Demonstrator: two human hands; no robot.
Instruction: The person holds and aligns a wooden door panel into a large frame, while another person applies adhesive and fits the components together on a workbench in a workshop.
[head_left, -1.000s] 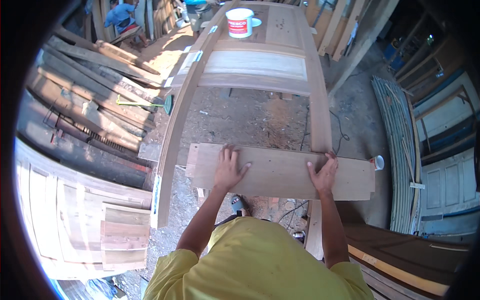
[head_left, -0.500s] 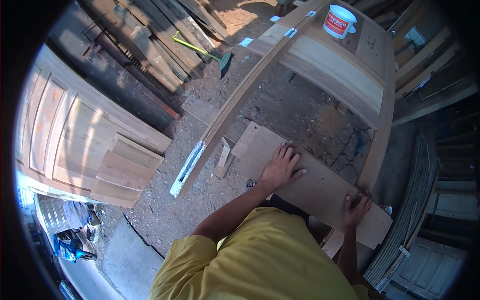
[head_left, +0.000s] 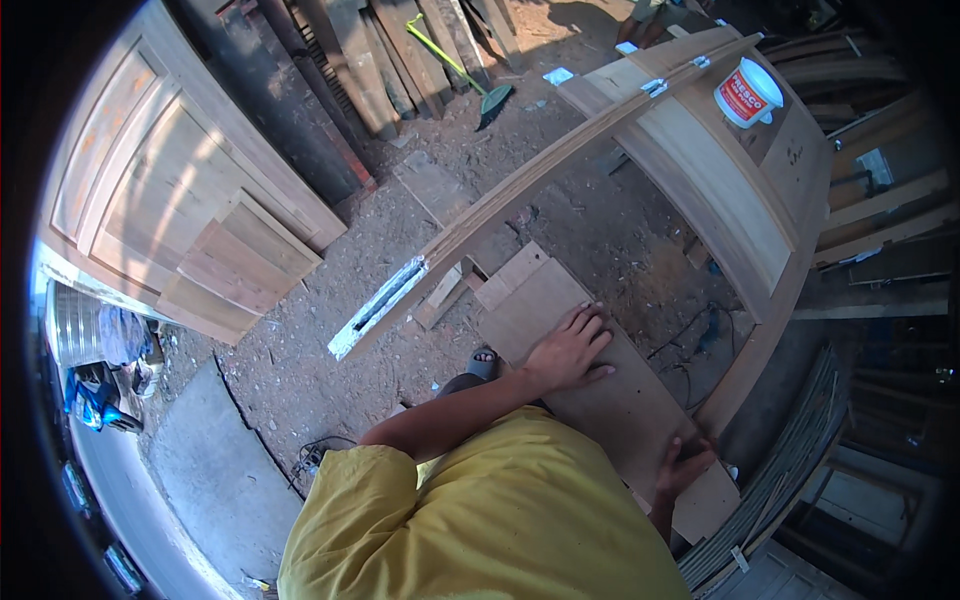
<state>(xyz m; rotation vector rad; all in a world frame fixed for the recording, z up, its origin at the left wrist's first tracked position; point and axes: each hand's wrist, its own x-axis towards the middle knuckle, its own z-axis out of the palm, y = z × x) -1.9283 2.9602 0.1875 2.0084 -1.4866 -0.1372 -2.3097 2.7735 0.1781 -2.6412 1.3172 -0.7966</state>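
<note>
Plywood board [head_left: 600, 390], a flat brown rectangular sheet, lies across the lower end of a long wooden door frame [head_left: 560, 165] that rests over the dirt floor [head_left: 600, 230], and both of the person's hands are on it. The left hand [head_left: 572, 350] lies flat on the upper face of the board, palm down, fingers spread wide and pointing toward the far end of the frame. The right hand [head_left: 685, 465] sits at the board's near right edge, close to the right rail of the frame; its fingers curl over that edge, though how tightly they close cannot be told. The person wears a yellow shirt [head_left: 500, 520], and a sandalled foot [head_left: 483, 363] shows on the ground just beside the board's left edge. On the far panel of the frame stands a white plastic bucket [head_left: 748, 92] with a red label. Small offcuts of wood [head_left: 445, 290] lie on the dirt near the frame's left rail. Farther left, a panelled wooden door [head_left: 170, 200] leans by stacked dark planks [head_left: 330, 70], and a green-handled broom [head_left: 470, 75] lies on the ground beyond them. Curved slats [head_left: 780, 490] are stacked at the lower right.
</note>
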